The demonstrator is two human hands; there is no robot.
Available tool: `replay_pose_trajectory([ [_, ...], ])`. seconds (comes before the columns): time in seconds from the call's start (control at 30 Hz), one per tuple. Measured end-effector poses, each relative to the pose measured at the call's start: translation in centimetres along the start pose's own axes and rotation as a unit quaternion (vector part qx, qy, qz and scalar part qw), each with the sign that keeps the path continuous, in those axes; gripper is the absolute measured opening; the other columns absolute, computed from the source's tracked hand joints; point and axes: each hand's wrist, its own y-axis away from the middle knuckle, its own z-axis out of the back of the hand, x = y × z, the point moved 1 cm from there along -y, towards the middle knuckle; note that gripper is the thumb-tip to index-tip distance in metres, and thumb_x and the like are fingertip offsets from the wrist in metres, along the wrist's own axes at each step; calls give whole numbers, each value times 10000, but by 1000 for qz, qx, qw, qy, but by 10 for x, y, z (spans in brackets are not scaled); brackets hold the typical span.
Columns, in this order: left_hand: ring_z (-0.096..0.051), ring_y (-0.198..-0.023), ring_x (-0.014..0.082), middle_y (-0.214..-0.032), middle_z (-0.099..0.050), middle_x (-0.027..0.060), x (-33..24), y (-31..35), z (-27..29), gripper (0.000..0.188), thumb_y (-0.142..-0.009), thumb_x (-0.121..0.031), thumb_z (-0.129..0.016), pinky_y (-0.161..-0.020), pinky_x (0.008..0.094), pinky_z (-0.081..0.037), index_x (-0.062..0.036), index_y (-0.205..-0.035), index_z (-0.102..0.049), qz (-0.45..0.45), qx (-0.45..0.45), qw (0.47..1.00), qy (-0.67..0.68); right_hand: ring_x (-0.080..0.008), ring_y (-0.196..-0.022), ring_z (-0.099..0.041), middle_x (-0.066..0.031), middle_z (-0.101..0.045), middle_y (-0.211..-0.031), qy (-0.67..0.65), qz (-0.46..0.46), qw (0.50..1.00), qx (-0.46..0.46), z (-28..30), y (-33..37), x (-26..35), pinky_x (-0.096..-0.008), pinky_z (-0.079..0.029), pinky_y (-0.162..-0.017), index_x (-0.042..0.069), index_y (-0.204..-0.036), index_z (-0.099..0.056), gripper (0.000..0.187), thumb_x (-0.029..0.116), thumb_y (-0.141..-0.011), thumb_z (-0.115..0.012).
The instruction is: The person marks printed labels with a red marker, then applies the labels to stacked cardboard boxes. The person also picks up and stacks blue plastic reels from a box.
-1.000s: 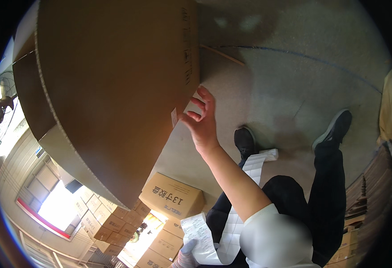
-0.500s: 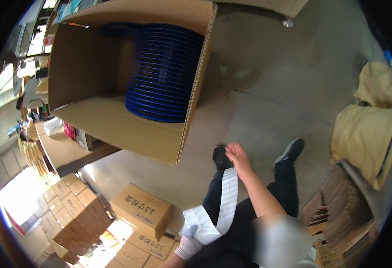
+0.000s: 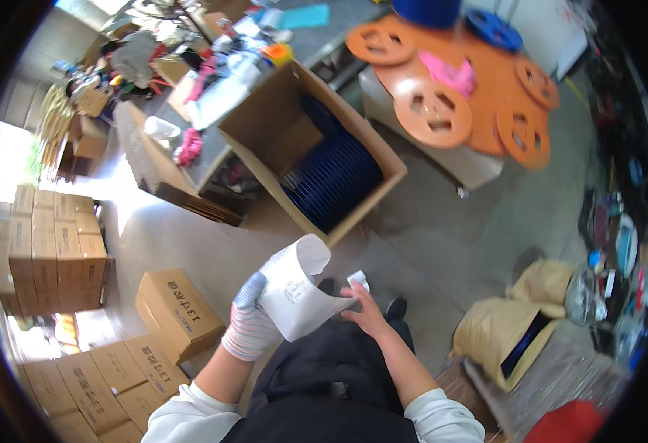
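Observation:
My left hand [image 3: 256, 317], in a striped knit glove, grips a strip of white labels [image 3: 291, 289] with small print on it. The strip curls up in a loop at its far end, and its other end tapers toward my right hand [image 3: 367, 311]. That hand is bare, its fingertips pinching at a small white label [image 3: 357, 280] beside the strip's end. Ahead of both hands stands an open cardboard box [image 3: 368, 133] with several dark blue plastic discs [image 3: 333, 181] stacked on edge inside.
Closed cartons [image 3: 180, 314] stand at the left, with more stacked behind. An orange table-like stack [image 3: 479, 125] with orange discs [image 3: 433, 114] is at the far right. Paper sacks [image 3: 497, 325] lie at the near right. A cluttered workbench [image 3: 217, 111] runs behind the box.
The view has swung up and to the right. My hands have come up in front of my body, and the label strip that hung down is now curled up in my left hand.

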Motion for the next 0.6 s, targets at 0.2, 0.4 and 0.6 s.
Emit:
replay_pose_trajectory([
  [0.2,-632,-1148,292,-1259,-642,158,-162,48,12,640,-956,-437,-579,-1029,428,-478,49,-1368,-515,-308,-8,939,-153,-195,-1233,-557,-90,-631,-1294,-30,-210,960,185,50,-35,78,-316,-420,-1047,25,-1278,-633,437,103,-856,-716],
  [0.4,-647,-1125,287,-1231,-655,154,-270,12,97,513,-966,-343,-611,-1011,438,-501,48,-1295,-566,-326,-23,944,-51,-200,-1281,-518,-101,-554,-1395,-232,-96,924,288,64,-126,307,-365,-398,-1076,-53,-1339,-555,529,80,-850,-706],
  [0.6,-647,-1117,310,-1216,-660,157,-361,-132,223,438,-968,-301,-588,-1005,498,-498,7,-1280,-573,-167,-53,984,29,-270,-1142,-635,-150,-636,-1252,-302,6,910,283,-48,-351,437,-418,-501,-985,-48,-1341,-519,498,62,-874,-656],
])
